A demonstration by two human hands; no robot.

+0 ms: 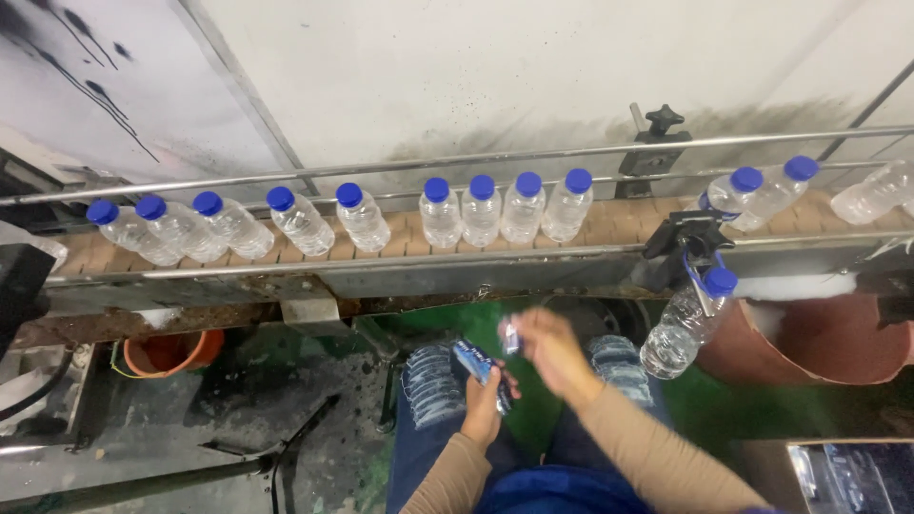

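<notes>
The left hand (484, 405) grips a stack of blue label sleeves (479, 366), long axis running toward 10 o'clock. The right hand (550, 347), just at 2 o'clock and blurred, pinches one sleeve (511, 336), below the bottle conveyor (609, 224).

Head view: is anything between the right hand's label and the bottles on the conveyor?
Partly. The right hand holds a small label below the belt. The conveyor's near guide rail runs in front of the bottles; otherwise the gap looks open. The left hand grips a label stack.
</notes>
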